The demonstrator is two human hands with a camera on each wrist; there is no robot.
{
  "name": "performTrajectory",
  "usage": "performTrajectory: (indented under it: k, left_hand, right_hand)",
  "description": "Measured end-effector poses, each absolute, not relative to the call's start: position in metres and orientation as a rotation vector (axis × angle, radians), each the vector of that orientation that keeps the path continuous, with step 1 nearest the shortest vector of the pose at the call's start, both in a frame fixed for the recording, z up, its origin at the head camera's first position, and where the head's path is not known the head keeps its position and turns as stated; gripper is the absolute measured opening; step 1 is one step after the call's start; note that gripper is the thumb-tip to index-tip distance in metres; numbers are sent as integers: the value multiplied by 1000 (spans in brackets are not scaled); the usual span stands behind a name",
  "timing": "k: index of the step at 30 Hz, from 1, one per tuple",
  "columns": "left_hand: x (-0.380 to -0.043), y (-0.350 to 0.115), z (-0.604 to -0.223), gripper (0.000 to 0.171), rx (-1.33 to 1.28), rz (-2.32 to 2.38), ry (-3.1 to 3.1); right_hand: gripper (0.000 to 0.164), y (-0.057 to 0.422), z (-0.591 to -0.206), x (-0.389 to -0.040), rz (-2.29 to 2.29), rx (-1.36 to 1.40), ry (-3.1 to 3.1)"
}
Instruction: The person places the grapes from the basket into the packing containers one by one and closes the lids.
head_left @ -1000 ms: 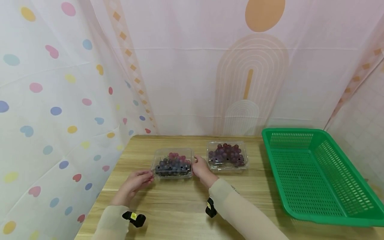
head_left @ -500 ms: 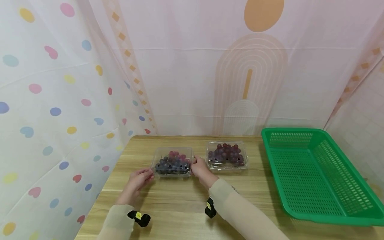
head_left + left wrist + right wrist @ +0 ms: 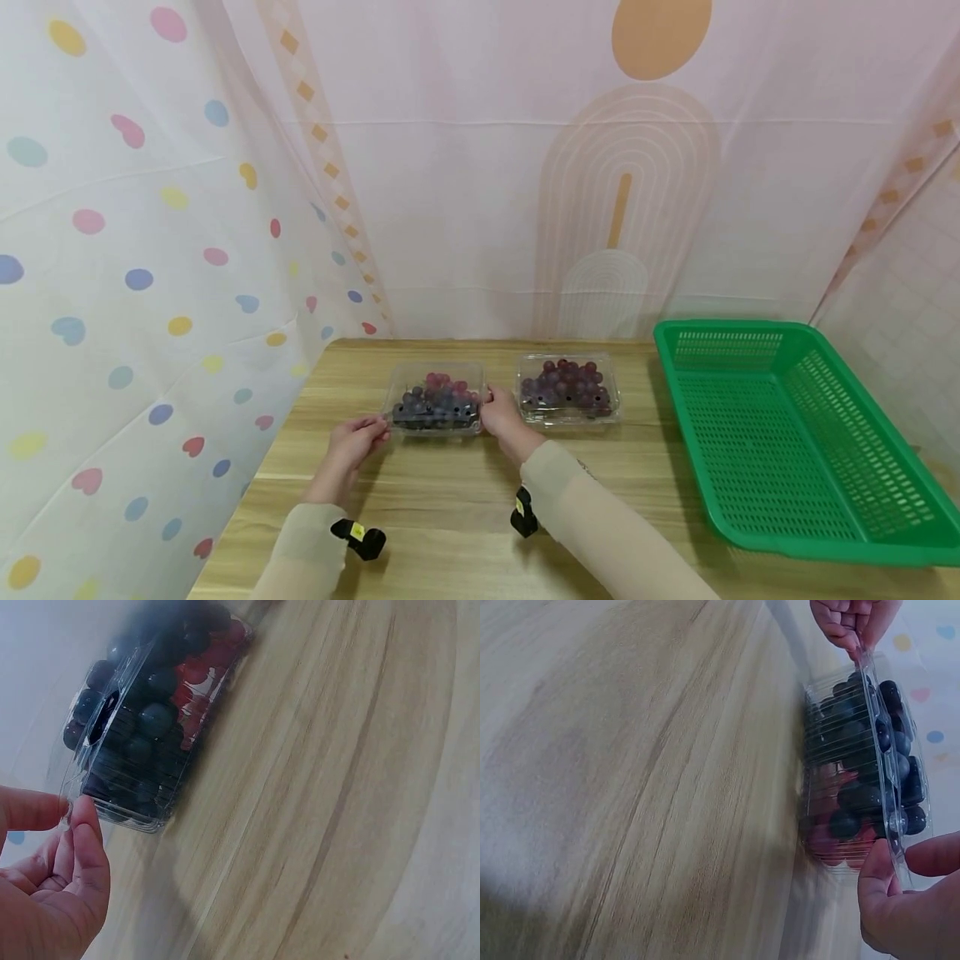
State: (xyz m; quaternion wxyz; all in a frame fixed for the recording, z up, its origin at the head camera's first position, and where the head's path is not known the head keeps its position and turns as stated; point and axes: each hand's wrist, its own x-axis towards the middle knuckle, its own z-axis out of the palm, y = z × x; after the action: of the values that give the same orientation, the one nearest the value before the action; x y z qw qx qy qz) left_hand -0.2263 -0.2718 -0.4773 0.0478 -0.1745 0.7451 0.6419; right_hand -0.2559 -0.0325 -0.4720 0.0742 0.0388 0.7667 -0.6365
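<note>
A clear plastic clamshell box of dark and red grapes (image 3: 435, 408) is held between both hands near the table's left middle. My left hand (image 3: 352, 446) pinches the rim at its left front corner; in the left wrist view the thumb and fingertips (image 3: 88, 844) meet on that edge. At the other end, my right hand (image 3: 504, 421) pinches the rim, its thumb and bent finger on either side of the flange in the right wrist view. The box's lid lies over the grapes (image 3: 855, 795). A second clear box of reddish-purple grapes (image 3: 567, 390) stands just right of my right hand.
A large green plastic basket (image 3: 697, 467) with slotted walls stands on the right of the wooden table (image 3: 450, 533). Patterned curtains (image 3: 465, 208) hang along the back and left edges.
The box between my hands has shifted slightly away and to the right, and seems a little raised. My left hand has followed it. The second box and basket stay put.
</note>
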Motion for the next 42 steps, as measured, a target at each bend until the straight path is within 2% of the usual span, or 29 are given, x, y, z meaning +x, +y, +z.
performTrajectory:
  k: [12,16,21,24,28,31,34,35,37,42]
  left_hand:
    - [-232,-266,-475,44,-609,2008,2220]
    - [-234,-264,-476,42,-599,2030,2233]
    - [-237,-262,-476,41,-600,2066,2231]
    - [-239,-260,-476,42,-606,2099,2214]
    - [-242,-258,-477,41,-620,2126,2199]
    - [-243,-257,-478,41,-625,2114,2213]
    - [-243,-257,-478,41,-618,2091,2235]
    - [-242,-256,-477,41,-614,2083,2242]
    - [-242,-256,-477,41,-608,2074,2250]
    - [-240,-256,-475,41,-589,2062,2256]
  right_hand:
    - [65,-31,-465,-256,-1865,166,2242]
    - [59,-32,-465,-259,-1897,169,2240]
    - [36,-32,-465,-263,-1900,155,2257]
    - [39,-32,-464,-265,-1870,169,2258]
    - [53,-32,-478,-278,-1831,158,2342]
    - [47,-34,-518,-304,-1841,80,2435]
    - [47,-35,-522,-308,-1826,90,2424]
    - [49,-36,-519,-307,-1813,107,2410]
    - [51,-35,-486,-288,-1762,157,2370]
    - [51,-32,-445,-263,-1618,48,2440]
